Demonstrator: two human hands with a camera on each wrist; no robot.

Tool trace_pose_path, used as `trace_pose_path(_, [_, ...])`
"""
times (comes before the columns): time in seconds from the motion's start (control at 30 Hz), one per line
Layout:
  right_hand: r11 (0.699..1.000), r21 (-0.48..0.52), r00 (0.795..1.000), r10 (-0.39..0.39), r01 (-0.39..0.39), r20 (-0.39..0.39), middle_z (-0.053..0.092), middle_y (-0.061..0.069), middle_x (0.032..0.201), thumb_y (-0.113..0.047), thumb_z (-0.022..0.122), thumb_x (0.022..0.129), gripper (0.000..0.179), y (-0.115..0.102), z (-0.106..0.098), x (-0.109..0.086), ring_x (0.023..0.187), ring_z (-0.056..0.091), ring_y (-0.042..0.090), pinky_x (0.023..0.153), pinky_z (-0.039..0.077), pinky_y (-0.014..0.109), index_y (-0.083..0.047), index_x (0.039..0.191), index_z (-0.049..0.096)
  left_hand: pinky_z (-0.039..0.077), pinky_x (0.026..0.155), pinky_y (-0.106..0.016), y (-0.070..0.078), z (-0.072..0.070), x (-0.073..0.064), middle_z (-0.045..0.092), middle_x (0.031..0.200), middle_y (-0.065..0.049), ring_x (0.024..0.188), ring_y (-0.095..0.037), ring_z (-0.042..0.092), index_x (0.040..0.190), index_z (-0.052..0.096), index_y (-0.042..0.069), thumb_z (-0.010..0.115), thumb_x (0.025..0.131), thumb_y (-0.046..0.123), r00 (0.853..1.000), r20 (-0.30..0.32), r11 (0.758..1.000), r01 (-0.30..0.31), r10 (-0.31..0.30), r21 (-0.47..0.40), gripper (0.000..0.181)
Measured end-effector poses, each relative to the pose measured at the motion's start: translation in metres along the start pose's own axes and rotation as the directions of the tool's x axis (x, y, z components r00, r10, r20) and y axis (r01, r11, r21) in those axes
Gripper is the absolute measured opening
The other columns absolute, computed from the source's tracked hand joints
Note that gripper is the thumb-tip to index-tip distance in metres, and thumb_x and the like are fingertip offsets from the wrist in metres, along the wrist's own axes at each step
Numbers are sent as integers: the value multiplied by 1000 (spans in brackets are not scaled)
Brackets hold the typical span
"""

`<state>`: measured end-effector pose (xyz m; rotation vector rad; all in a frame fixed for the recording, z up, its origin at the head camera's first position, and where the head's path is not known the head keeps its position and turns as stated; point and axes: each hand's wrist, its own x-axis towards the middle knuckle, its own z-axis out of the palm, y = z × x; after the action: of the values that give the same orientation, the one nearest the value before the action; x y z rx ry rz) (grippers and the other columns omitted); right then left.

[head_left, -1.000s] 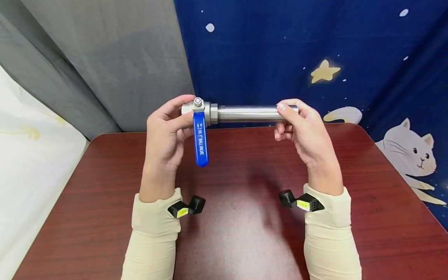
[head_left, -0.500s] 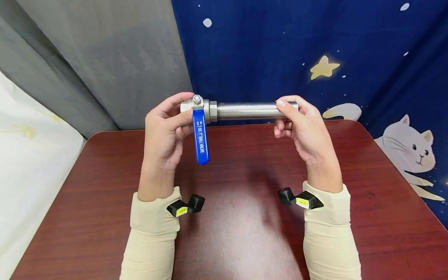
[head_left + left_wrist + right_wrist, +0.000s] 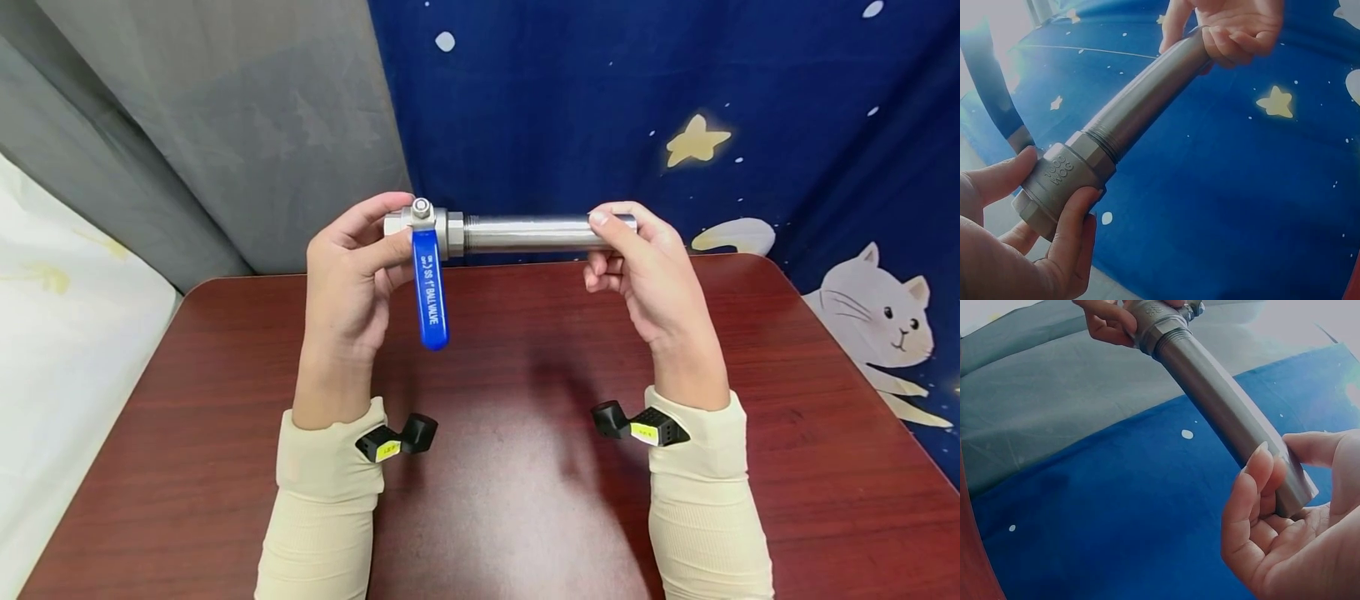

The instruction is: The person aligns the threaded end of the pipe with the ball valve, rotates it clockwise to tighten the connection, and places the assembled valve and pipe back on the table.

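Observation:
My left hand [image 3: 345, 287] grips a steel ball valve [image 3: 1060, 178] by its body, thumb at the base of the blue lever handle [image 3: 430, 292]. That lever points toward me, square to the pipe, and is lettered "SS 1" BALL VALVE". A straight steel pipe [image 3: 532, 233] runs rightward from the valve's hex end, its thread partly showing at the joint [image 3: 1100, 144]. At the pipe's far end, my right hand [image 3: 660, 275] holds it between thumb and curled fingers, as the right wrist view shows. Valve and pipe are level, held up in the air over the table's back edge.
Below the hands lies a dark red wooden table [image 3: 510, 467]. Behind it hang a grey curtain [image 3: 247, 125] and a blue one [image 3: 547, 100] printed with stars and a cat. White cloth [image 3: 67, 350] covers the left side. Small black cameras sit on both sleeve cuffs.
Both hands, with the valve and pipe, have drifted slightly up and to the left in the head view. Their grips and the lever's direction look the same.

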<state>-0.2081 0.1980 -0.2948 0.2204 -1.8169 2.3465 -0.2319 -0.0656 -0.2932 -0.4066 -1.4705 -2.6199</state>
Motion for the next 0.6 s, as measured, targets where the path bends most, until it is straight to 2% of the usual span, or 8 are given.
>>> trace_pose_path(0.6, [1000, 6, 1000, -6, 6, 0, 52, 6, 57, -17, 66, 93, 17, 0, 1, 1, 45, 54, 14, 47, 51, 22, -2, 96, 59, 58, 58, -26, 0, 0, 1, 62, 99, -14, 75, -18, 64, 102, 73, 3, 61, 82, -17, 1000, 8, 1000, -3, 3, 12, 31])
